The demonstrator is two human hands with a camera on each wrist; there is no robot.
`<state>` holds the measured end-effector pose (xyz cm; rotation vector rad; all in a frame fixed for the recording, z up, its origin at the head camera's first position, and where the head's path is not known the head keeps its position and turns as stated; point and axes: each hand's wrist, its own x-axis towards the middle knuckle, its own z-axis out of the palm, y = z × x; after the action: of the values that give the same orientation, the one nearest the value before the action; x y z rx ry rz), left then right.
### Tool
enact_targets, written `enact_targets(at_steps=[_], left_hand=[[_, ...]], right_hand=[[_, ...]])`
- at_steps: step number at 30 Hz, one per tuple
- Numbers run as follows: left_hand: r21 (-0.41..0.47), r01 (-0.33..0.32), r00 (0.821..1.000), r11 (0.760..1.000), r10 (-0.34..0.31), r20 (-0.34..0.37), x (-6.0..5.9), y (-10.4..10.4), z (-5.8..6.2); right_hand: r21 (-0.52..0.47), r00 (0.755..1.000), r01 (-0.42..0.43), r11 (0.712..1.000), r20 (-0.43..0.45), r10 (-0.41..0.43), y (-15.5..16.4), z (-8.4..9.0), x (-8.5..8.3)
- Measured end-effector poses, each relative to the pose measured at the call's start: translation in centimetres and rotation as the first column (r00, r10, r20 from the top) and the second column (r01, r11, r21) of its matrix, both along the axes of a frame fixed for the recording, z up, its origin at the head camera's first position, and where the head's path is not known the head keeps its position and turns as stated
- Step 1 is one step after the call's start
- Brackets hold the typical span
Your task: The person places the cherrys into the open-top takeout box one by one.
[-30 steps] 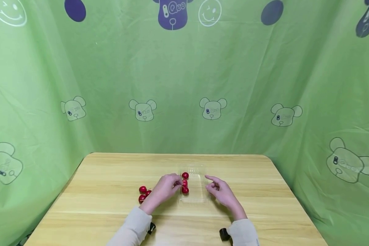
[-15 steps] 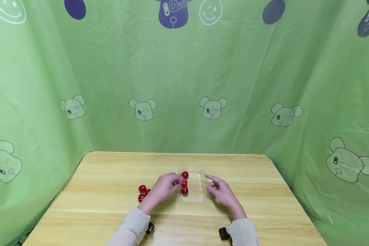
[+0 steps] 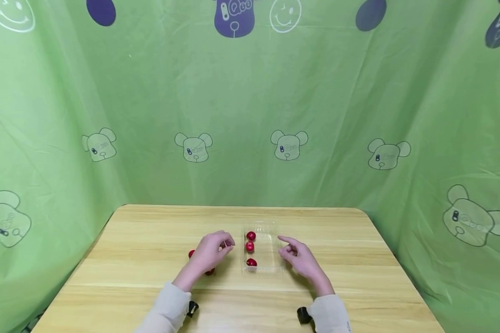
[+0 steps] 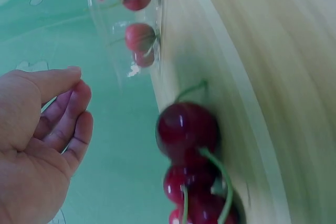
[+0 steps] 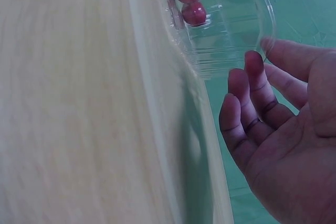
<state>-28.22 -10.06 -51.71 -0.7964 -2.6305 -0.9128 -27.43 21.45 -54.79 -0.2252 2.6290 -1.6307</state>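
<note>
A green fabric backdrop [image 3: 241,92], printed with outlined bear heads [image 3: 195,148], was hung around a wood-grain table [image 3: 141,240]. A clear plastic container [image 3: 267,252] was set near the table's middle. Three red cherries [image 3: 250,247] were lined along its left wall: two close together toward the far end, the third set apart toward the near end. More cherries, green stems [image 4: 228,187] attached, were grouped in a pile [image 4: 189,135] on the table, left of the container; an exact count was blocked by overlap, and in the head view by the left arm.

The left hand [image 3: 211,249] was held up between pile and container, fingers loosely curled, nothing gripped. The right hand [image 3: 298,259] was held at the container's right side, index finger extended, the others bent; the rim was apparently touched by fingertips, no firm pinch made out.

Step in hand was judged as cherry loading, partly done, between two placements. For the next move, one cherry was judged to be needed from the pile, pinched singly so tangled neighbours were not dragged along, with the light container kept steady.
</note>
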Motion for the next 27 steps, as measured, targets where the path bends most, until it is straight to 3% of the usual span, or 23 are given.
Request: enact_targets(at_steps=[12,27], left_hand=[[0.029,-0.098,0.994,0.995,0.096,0.059,1.6,-4.7,-0.3],[-0.006,-0.188,0.975,0.982,0.188,0.121,4.1,-10.5,-2.0]], right_hand=[[0.008,1.000,0.006,1.000,0.018,-0.007,0.0,-0.2,-0.2],[0.019,1.000,-0.003,1.000,0.009,0.003,-0.2,-0.3,-0.4]])
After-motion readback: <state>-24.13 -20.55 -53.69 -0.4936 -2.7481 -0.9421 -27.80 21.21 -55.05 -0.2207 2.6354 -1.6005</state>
